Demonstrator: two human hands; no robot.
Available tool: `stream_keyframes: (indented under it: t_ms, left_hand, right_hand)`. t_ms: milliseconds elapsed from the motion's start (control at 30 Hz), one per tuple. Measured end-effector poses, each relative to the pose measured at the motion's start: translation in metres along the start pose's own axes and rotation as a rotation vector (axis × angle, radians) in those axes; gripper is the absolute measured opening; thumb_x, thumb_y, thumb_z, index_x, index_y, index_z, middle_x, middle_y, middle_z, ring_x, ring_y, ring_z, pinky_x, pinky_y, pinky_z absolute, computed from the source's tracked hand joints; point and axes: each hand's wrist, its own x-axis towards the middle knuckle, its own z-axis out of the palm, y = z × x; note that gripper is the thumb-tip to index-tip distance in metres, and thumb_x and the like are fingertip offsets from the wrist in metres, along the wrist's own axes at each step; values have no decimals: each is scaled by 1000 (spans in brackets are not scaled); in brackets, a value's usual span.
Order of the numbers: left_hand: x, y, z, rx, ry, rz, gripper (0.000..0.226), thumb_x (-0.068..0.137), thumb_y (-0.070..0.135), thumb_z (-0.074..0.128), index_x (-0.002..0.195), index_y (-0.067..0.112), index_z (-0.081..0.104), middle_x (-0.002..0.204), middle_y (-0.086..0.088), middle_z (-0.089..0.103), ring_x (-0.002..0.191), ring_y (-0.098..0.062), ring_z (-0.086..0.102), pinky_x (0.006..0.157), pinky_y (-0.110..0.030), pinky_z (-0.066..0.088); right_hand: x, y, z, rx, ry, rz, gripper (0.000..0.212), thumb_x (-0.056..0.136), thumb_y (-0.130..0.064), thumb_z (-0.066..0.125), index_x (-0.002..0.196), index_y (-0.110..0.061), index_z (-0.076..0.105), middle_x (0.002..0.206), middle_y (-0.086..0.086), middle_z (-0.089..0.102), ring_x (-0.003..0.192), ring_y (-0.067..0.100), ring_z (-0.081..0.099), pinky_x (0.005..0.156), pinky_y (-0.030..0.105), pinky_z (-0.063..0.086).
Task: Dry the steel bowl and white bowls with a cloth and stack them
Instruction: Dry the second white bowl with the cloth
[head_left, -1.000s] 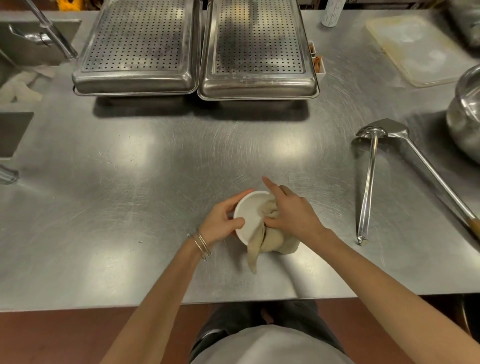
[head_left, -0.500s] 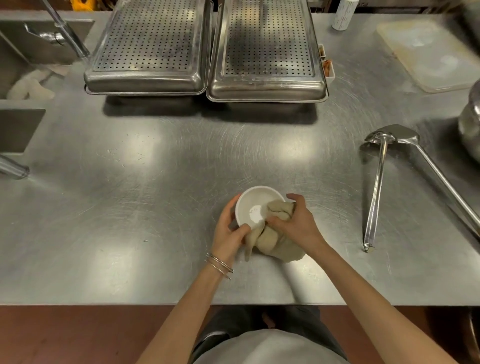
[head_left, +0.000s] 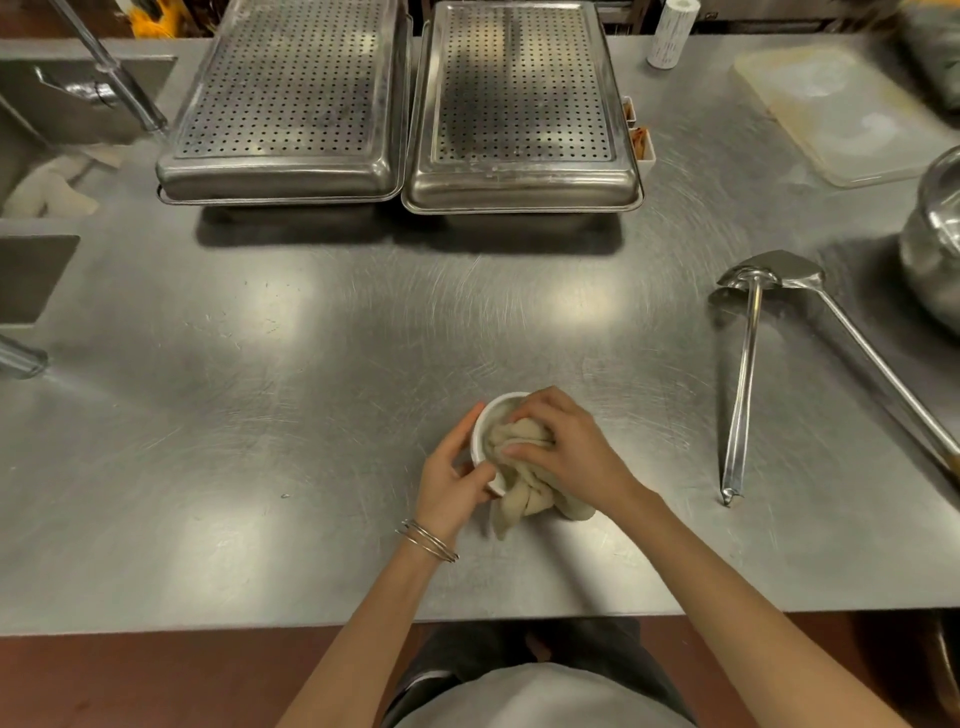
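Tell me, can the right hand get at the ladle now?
Probably yes: only bare counter lies between the right hand and the ladle. But that hand grips the cloth inside the white bowl, so it must release it first.

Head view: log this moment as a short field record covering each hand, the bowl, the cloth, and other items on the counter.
left hand: grips the white bowl at its left side
right hand: presses the bunched cloth into the bowl
cloth: partly inside the bowl, the rest trailing over its near side
right of counter: ladle and spatula lying flat; steel bowl cut off by the frame
back: two perforated trays, side by side
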Motion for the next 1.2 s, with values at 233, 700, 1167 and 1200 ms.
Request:
stream_keyframes:
  t_ms: [233,700,1167,1200]
  left_hand:
    - [-9,-5,5,-78,32,-78,62,80,-17,48,127,23,53,109,3,66,92,-11,66,70,-39,58]
    - [-6,-2,15,-79,2,-88,58,81,-16,47,119,27,57,109,7,65,92,-7,64,66,-37,58]
    - [6,12,13,37,-103,-117,63,81,-13,46,120,36,53,106,8,62,86,-10,63,69,-44,58]
    - [7,13,13,49,-117,-111,64,81,-13,45,118,38,53,107,9,62,87,-10,63,70,-46,58]
  right_hand:
    - [-5,5,23,-558,33,-53,20,75,-27,73,91,-16,66,104,3,58,78,23,61,53,31,44]
    - [-16,18,6,-108,-34,268,35,68,-26,79,100,-28,64,152,-4,14,121,19,45,85,20,36]
    - [-20,20,-2,-134,219,198,31,76,-17,64,104,-27,55,102,-4,54,80,13,51,61,15,34]
    - [-23,19,-3,-80,275,198,32,74,-15,65,102,-27,56,101,-5,55,81,9,49,63,9,34]
